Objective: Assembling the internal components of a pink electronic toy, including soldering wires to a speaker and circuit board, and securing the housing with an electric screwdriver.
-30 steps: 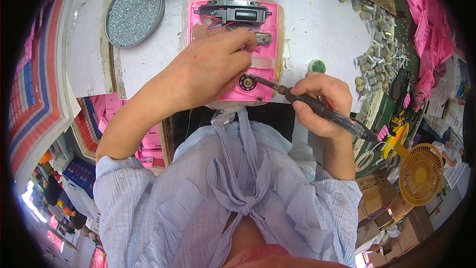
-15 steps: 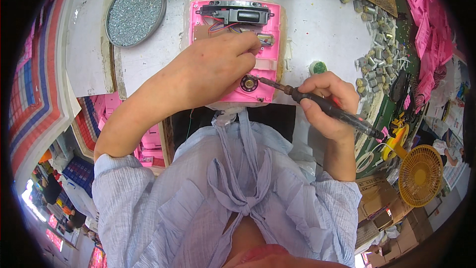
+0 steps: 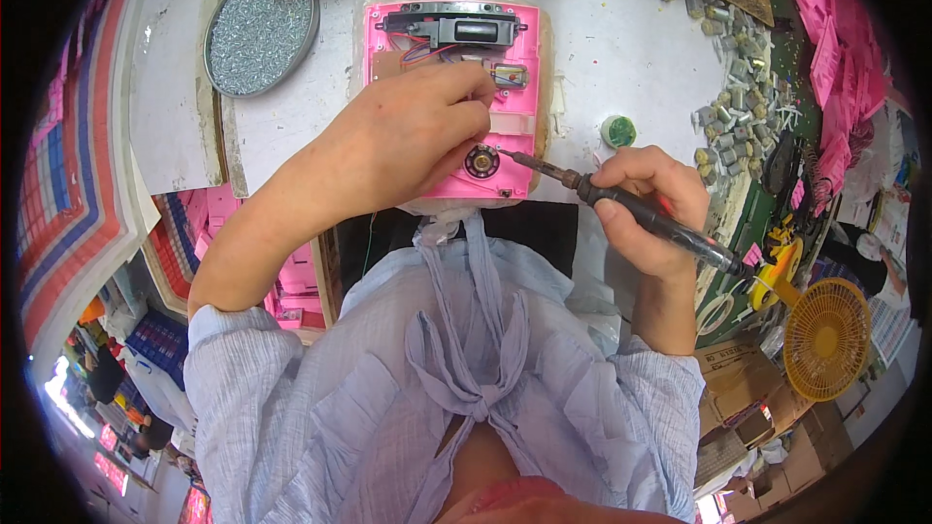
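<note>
A pink plastic housing (image 3: 519,49) lies on the white bench with a black module at its top, thin wires and a small round part (image 3: 482,161) near its lower edge. My left hand (image 3: 408,136) rests on the housing, fingertips pinched on the wires beside a small metal component (image 3: 508,76). My right hand (image 3: 649,204) grips a black-handled soldering iron (image 3: 621,204) like a pen. Its metal tip points left and sits just beside the round part.
A round tin of small screws (image 3: 260,34) stands at the upper left. A small green pot (image 3: 617,130) sits right of the housing. Several grey parts (image 3: 738,97) are heaped along the right edge, with pink shells (image 3: 835,49) and a yellow fan (image 3: 825,338) beyond.
My left hand's fingers have shifted up the housing toward the wires. The soldering iron tip has stayed near the round part, my right hand barely moving.
</note>
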Motion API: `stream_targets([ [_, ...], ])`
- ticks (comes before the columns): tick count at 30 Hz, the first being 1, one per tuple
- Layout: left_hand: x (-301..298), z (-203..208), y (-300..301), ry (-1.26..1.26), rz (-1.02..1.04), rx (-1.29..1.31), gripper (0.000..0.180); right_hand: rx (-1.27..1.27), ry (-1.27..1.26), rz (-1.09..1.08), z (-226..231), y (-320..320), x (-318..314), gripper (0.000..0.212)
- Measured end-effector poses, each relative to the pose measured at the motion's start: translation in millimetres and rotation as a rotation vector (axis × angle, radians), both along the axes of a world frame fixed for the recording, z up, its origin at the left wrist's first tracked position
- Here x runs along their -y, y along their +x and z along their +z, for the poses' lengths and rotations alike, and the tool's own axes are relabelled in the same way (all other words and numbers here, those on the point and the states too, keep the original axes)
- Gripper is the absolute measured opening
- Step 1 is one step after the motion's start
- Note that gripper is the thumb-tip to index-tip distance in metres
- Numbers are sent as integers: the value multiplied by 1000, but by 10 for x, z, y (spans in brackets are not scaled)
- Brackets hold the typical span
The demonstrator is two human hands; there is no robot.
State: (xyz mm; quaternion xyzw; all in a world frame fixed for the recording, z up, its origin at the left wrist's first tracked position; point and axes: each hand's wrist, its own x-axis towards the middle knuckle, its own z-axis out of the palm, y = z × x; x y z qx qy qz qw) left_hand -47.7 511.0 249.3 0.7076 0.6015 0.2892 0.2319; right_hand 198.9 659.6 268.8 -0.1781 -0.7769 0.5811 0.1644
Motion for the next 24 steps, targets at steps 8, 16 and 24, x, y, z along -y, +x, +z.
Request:
stream_targets([
  [8,6,-23,72,37,50,-25,20,33,-19,30,-29,3,0,21],
  [16,0,-26,92,39,43,-56,21,29,-1,53,-94,-30,6,20],
  [24,28,-39,90,36,39,-80,22,147,-135,-57,39,-103,136,17],
])
